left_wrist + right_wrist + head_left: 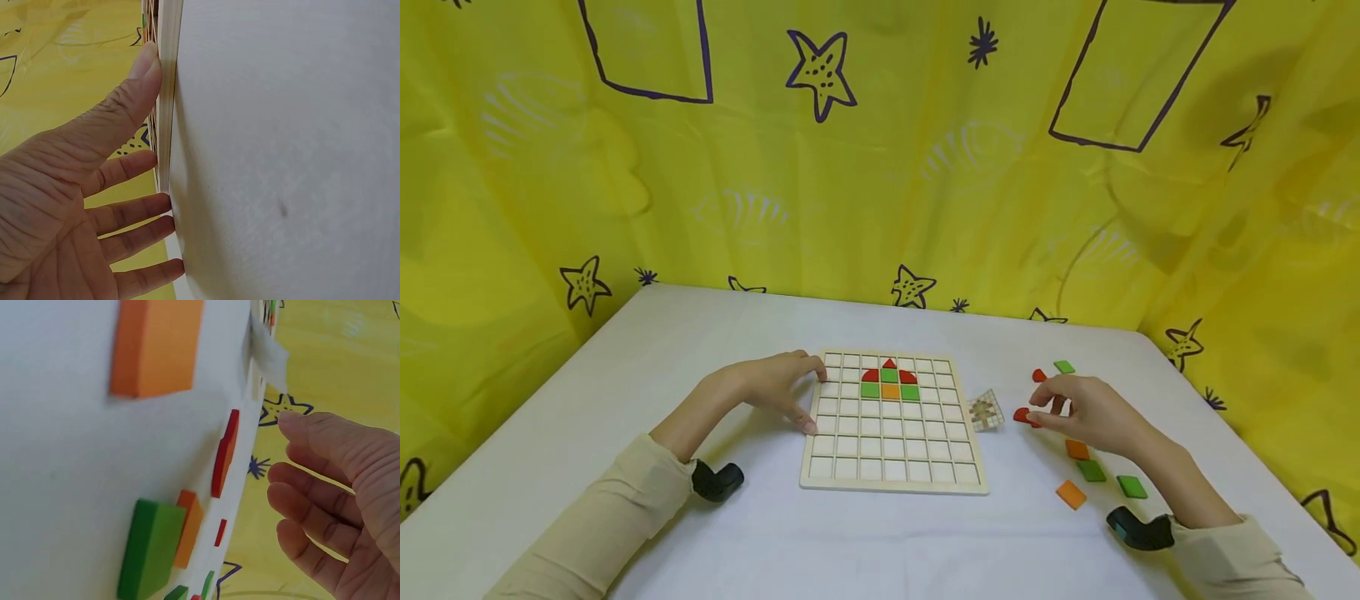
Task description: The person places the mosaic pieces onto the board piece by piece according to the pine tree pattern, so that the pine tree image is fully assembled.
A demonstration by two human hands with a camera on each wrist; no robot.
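Grid board (pixel 871 447) lies flat near the middle of the counter (pixel 880 542); work judged part-done. Nearest on the right, an orange tile (pixel 1071 494) lies loose; just beyond it are two green tiles (pixel 1132 487) and a second orange tile (pixel 1077 449), all unplaced. Farther, the right hand (pixel 1090 408) reaches in from the right, fingers loosely bent and grasping nothing, thumb tip just by loose red pieces (pixel 1021 414). Patterned card (pixel 987 411) sits beside the board's right edge. Left hand (pixel 769 387) spans the left edge, thumb near and forefinger far, touching without clenching. Far rows hold seven set pieces (pixel 890 391): three red, three green, one orange. Beyond the right hand, a far green tile (pixel 1064 367) awaits placement.
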